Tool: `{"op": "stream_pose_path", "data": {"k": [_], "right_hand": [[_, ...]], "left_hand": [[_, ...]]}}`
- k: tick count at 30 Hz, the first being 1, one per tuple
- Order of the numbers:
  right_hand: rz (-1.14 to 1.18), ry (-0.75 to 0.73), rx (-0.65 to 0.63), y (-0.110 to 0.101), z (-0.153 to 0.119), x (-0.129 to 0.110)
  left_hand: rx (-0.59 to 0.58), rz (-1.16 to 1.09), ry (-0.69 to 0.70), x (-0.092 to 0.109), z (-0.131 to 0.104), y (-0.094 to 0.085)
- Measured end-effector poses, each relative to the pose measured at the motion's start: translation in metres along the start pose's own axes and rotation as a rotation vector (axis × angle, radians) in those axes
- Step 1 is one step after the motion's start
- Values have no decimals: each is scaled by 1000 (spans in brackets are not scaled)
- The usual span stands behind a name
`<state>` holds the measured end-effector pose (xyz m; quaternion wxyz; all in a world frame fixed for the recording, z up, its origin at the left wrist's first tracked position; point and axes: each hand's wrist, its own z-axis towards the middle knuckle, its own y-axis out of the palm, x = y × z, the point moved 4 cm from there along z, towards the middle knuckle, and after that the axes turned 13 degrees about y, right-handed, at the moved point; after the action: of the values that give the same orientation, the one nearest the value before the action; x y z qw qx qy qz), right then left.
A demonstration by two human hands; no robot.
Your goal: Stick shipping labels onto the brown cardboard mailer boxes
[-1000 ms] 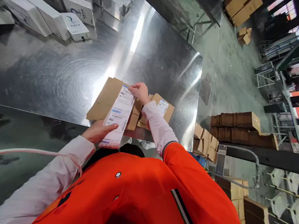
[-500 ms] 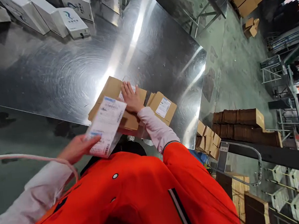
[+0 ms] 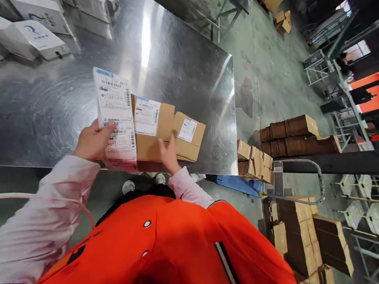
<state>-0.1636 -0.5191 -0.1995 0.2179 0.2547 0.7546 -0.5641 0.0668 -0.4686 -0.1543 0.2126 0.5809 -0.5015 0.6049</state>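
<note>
A sheaf of printed shipping labels [image 3: 115, 102] is pinched in my left hand [image 3: 93, 140], thumb on top, its right edge overlapping a brown cardboard box. That cardboard box [image 3: 153, 147] lies near the front edge of the metal table and bears a shipping label [image 3: 146, 115] on its top. My right hand [image 3: 169, 155] rests at the box's near right part, fingers apart and nothing visible in them. Just right of it, a second cardboard box [image 3: 193, 148] carries a smaller white label [image 3: 187, 129].
White boxes with a blue logo [image 3: 40, 38] stand at the far left of the shiny metal table [image 3: 182, 66]. Beyond its right edge are stacked cartons [image 3: 255, 162], a blue cart [image 3: 238, 184] and a metal handle frame [image 3: 320, 174]. A pale cable [image 3: 30, 195] crosses at left.
My left hand has brought the labels up and left, over the table. The right hand has slid off the box's top label toward its near edge, uncovering that label. The camera view has shifted.
</note>
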Motion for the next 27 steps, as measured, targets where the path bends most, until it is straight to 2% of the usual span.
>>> {"op": "stream_pose_path", "data": {"k": [3, 5, 7, 9, 11, 12, 13, 15, 17, 21, 23, 26, 27], "right_hand": [[154, 72, 61, -65, 6, 28], [174, 156, 79, -101, 9, 42], [181, 182, -17, -111, 6, 40], [227, 120, -226, -87, -7, 22], [336, 37, -409, -47, -29, -2], [400, 17, -450, -28, -41, -12], [442, 9, -483, -11, -52, -20], [459, 8, -577, 13, -68, -30], [433, -4, -612, 15, -69, -37], [388, -126, -444, -16, -41, -57], [293, -190, -444, -23, -32, -67], [254, -163, -498, -15, -26, -68], [263, -132, -518, -9, -22, -67]], "left_hand": [[13, -393, -82, 22, -21, 3], [-9, -437, -21, 31, -33, 5], [-13, -346, 33, 30, -46, 7], [-98, -292, 22, 21, -61, 13], [-242, -326, -15, 12, -74, 23], [-274, -357, -24, 8, -79, 26], [-253, -390, -23, 6, -81, 26], [-98, -447, -13, 3, -82, 21], [20, -466, -32, 0, -81, 15], [-5, -394, -112, -6, -85, 15], [30, -334, -135, -9, -88, 17], [116, -265, -162, -15, -87, 18], [105, -277, -190, -19, -85, 18]]}}
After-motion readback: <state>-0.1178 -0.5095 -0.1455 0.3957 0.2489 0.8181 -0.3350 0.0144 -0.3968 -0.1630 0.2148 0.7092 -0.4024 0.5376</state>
